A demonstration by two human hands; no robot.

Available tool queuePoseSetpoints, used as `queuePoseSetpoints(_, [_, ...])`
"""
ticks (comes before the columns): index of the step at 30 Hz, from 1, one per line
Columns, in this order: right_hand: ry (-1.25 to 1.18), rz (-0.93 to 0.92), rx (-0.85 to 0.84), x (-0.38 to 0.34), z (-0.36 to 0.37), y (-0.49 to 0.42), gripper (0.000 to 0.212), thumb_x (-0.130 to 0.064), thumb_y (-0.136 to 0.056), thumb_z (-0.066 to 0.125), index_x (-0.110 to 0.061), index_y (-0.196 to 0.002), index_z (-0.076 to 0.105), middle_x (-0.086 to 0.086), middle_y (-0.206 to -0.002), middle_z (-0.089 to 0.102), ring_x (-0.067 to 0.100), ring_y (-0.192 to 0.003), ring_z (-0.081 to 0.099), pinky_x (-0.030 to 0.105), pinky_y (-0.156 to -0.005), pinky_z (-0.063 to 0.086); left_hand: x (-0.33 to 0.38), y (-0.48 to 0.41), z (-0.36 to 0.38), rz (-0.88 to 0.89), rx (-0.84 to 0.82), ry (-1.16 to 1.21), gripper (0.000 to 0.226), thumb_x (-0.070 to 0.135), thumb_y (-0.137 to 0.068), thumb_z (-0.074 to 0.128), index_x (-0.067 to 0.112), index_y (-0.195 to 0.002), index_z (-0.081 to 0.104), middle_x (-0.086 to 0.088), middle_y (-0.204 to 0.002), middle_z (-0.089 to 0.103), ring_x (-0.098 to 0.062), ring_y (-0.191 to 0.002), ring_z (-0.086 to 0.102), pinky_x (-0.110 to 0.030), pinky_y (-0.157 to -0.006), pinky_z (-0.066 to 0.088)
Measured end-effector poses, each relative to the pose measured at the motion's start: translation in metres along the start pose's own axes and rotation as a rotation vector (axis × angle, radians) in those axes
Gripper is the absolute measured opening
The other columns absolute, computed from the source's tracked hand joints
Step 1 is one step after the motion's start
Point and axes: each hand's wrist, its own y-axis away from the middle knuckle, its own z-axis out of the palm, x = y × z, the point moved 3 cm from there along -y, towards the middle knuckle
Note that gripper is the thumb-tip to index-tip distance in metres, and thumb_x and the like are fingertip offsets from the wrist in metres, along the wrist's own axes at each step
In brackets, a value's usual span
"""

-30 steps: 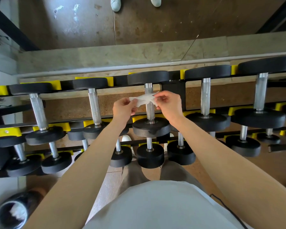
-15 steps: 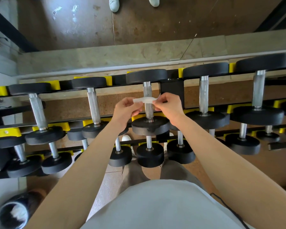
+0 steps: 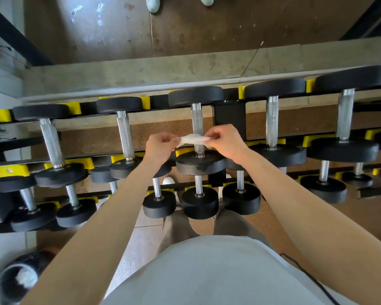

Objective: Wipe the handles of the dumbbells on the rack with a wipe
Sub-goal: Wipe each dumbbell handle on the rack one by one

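Nearest: a grey shirt (image 3: 207,271) fills the bottom of the view, with both bare forearms reaching forward from it. Low on the left is a dark bin (image 3: 15,280), blurred, with something white inside. It is possibly where spent wipes go, but I can't confirm that.

Next out is the lower row (image 3: 199,202) of small dumbbells, ends facing the person. They sit in yellow cradles, presumably so they can't roll.

Above that is the working spot. The left hand (image 3: 161,146) and right hand (image 3: 226,143) each pinch one end of the wipe (image 3: 191,139) between thumb and fingertips. The wipe is pulled into a narrow band between them. It lies across the handle (image 3: 196,119) of the middle dumbbell (image 3: 200,161) on the top row, low on the bar, just above the near weight. I can't tell whether it presses on the metal or hangs just over it. Held taut from both ends, it looks ready to be drawn back and forth round the bar, shoeshine fashion; that is my reading only. The bar beyond the band shows bare.

On either side the neighbour handles (image 3: 125,135) lie parallel and well apart, which leaves room for hands. The rack (image 3: 229,115) is black and its rows are stepped, so each handle is open from above.

Beyond: a pale ledge (image 3: 185,67), then dark floor. A pair of pale shoes (image 3: 153,4) sits at the far edge; whose they are, I can't say.
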Motion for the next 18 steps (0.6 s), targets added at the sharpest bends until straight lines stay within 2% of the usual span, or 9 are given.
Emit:
queuePoseSetpoints(2, [0.108,-0.009,0.007,0.004,-0.001,0.0,0.019,-0.015,-0.089,0.072,-0.015,-0.108,0.074,0.0,-0.103,0.069,0.01,-0.09,0.061,0.021,-0.075,0.047,-0.001,0.001,0.005,0.005,-0.039,-0.053,0.012,0.026,-0.095,0.071,0.021,-0.104,0.076,0.0,-0.101,0.072,-0.012,-0.088,0.063,-0.033,-0.086,0.054])
queuePoseSetpoints(6, [0.226,0.093,0.023,0.023,-0.013,-0.004,0.018,-0.02,-0.089,0.072,-0.015,-0.107,0.074,0.002,-0.1,0.07,0.018,-0.093,0.065,0.029,-0.079,0.054,0.018,0.009,0.022,0.072,-0.179,-0.121,0.021,0.024,-0.089,0.076,0.019,-0.11,0.077,0.004,-0.105,0.07,-0.01,-0.096,0.063,-0.026,-0.084,0.047])
queuePoseSetpoints(8, [0.237,0.084,-0.071,0.023,-0.011,-0.002,0.016,-0.02,-0.086,0.076,-0.017,-0.102,0.074,-0.004,-0.095,0.068,0.016,-0.092,0.065,0.025,-0.076,0.05,0.016,0.008,0.019,0.071,-0.179,-0.17,0.02,0.023,-0.088,0.076,0.017,-0.107,0.077,0.001,-0.108,0.072,-0.012,-0.098,0.064,-0.025,-0.082,0.046])
queuePoseSetpoints(10, [0.27,0.018,-0.203,0.013,-0.001,0.001,0.018,-0.022,-0.085,0.078,-0.017,-0.102,0.075,-0.007,-0.094,0.066,0.013,-0.091,0.064,0.024,-0.079,0.049,0.008,0.004,0.01,0.048,-0.139,-0.239,0.018,0.022,-0.088,0.074,0.017,-0.104,0.077,-0.002,-0.112,0.074,-0.013,-0.099,0.063,-0.027,-0.083,0.047])
queuePoseSetpoints(12, [0.286,-0.016,-0.257,0.005,0.008,0.002,0.019,-0.022,-0.086,0.077,-0.015,-0.103,0.076,-0.006,-0.096,0.066,0.013,-0.091,0.063,0.025,-0.082,0.049,0.002,0.002,0.003,0.032,-0.123,-0.308,0.016,0.021,-0.087,0.074,0.017,-0.102,0.078,-0.002,-0.112,0.074,-0.014,-0.099,0.061,-0.028,-0.083,0.046])
queuePoseSetpoints(16, [0.374,0.12,-0.197,0.018,-0.003,-0.006,0.016,-0.025,-0.087,0.071,-0.01,-0.091,0.074,0.006,-0.089,0.07,0.022,-0.083,0.067,0.032,-0.072,0.054,0.012,0.009,0.018,0.118,-0.303,-0.34,0.012,0.02,-0.089,0.07,0.017,-0.097,0.078,0.002,-0.101,0.073,-0.013,-0.097,0.067,-0.02,-0.072,0.047])
queuePoseSetpoints(18, [0.418,0.183,-0.166,0.027,-0.013,-0.006,0.016,-0.026,-0.087,0.07,-0.012,-0.092,0.073,0.008,-0.092,0.07,0.022,-0.083,0.065,0.03,-0.069,0.053,0.016,0.011,0.029,0.136,-0.361,-0.363,0.015,0.028,-0.091,0.07,0.017,-0.097,0.077,0.001,-0.099,0.073,-0.014,-0.095,0.068,-0.025,-0.078,0.056])
